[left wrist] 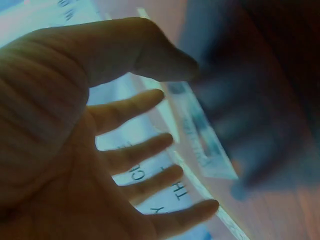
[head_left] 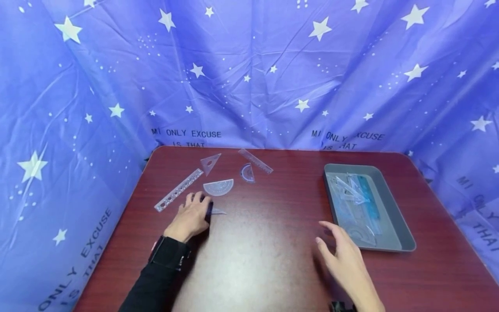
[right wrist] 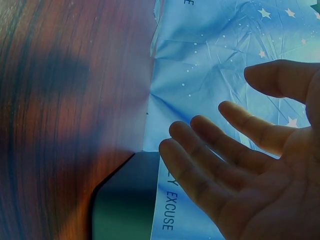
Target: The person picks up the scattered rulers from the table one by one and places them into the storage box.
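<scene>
My left hand [head_left: 191, 218] is low over the table's left side, fingers spread and loosely bent, gripping nothing. Just beside its fingertips a small clear set square [head_left: 219, 212] lies partly hidden by the hand. Ahead of the fingers are a clear protractor [head_left: 219, 187] and a long clear ruler [head_left: 179, 190] with holes along it. In the left wrist view, the thumb and fingers [left wrist: 145, 192] stand apart near a clear plastic piece [left wrist: 202, 135]. My right hand [head_left: 345, 255] hovers empty by the tray's near left corner, its thumb and fingers apart, as the right wrist view also shows.
A grey tray [head_left: 394, 208] on the right holds several clear drawing tools and a blue-green ruler [head_left: 367, 197]. Farther back lie another set square [head_left: 210, 164], a small protractor [head_left: 247, 173] and a short ruler [head_left: 255, 160]. A star-printed blue curtain [head_left: 249, 86] surrounds the reddish-brown table [head_left: 273, 225].
</scene>
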Motion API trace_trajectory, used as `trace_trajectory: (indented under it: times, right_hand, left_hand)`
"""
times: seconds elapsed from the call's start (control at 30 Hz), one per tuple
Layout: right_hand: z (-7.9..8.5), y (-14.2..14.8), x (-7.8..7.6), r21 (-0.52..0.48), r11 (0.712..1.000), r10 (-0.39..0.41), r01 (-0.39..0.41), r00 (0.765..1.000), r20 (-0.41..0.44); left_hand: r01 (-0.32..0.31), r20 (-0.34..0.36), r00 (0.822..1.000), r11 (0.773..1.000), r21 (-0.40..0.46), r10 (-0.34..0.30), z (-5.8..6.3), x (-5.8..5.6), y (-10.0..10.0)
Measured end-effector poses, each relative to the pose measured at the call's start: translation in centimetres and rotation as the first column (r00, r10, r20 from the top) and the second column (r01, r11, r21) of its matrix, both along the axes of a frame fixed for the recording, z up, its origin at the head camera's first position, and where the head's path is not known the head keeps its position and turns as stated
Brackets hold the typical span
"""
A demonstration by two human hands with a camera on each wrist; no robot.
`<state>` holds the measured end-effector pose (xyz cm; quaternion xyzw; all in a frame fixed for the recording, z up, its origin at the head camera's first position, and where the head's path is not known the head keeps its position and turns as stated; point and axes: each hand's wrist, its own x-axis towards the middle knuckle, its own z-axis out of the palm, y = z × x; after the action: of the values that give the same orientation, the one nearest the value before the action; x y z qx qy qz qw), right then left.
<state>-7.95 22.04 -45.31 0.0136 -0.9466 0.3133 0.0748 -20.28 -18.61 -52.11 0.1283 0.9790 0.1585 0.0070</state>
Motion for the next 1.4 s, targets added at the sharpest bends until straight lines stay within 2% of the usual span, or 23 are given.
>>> trace_trajectory:
  times: [0.17, 0.3, 0.4, 0.53, 0.67, 0.87, 1.03, 1.23, 1.4]
  right_hand:
    - [0.0, 0.1, 0.1, -0.003, 1.0, 0.013, -0.013, 0.999, -0.031]
    - [-0.2, 0.1, 0.1, 0.0, 1.0, 0.019, -0.019, 0.999, -0.036]
    - [-0.2, 0.1, 0.1, 0.006, 1.0, 0.024, -0.024, 0.999, -0.047]
    - [-0.3, 0.0, 0.1, 0.005, 1.0, 0.03, -0.03, 0.999, -0.044]
    - [-0.4, 0.0, 0.2, 0.007, 0.999, 0.032, -0.031, 0.999, -0.042]
    - [-0.6, 0.1, 0.3, 0.009, 0.999, 0.039, -0.039, 0.998, -0.047]
    - [-0.7, 0.1, 0.3, 0.012, 0.999, 0.044, -0.043, 0.998, -0.052]
    - [-1.0, 0.2, 0.4, 0.024, 0.999, 0.038, -0.037, 0.996, -0.084]
    - [-1.3, 0.3, 0.5, 0.019, 0.999, 0.041, -0.039, 0.992, -0.122]
  left_hand:
    - [0.074, -0.072, 0.994, 0.996, -0.055, -0.078, -0.7, -0.4, -0.9]
    - [0.12, -0.114, 0.985, 0.988, -0.092, -0.131, 1.8, 0.3, -0.4]
    - [0.148, -0.076, 0.985, 0.984, -0.098, -0.156, 4.0, 0.9, 0.1]
    - [0.172, -0.019, 0.984, 0.974, -0.151, -0.177, 4.8, 0.6, 0.1]
    - [0.2, 0.017, 0.979, 0.961, -0.19, -0.201, 4.9, 0.0, 0.0]
    - [0.233, 0.015, 0.972, 0.949, -0.211, -0.235, 4.6, -0.5, 0.1]
    - [0.216, 0.032, 0.976, 0.951, -0.219, -0.215, 4.3, -0.6, 0.3]
    - [0.177, 0.064, 0.984, 0.966, -0.189, -0.168, 3.9, -0.3, 0.5]
    - [0.142, 0.061, 0.989, 0.974, -0.174, -0.134, 3.7, 0.0, 0.6]
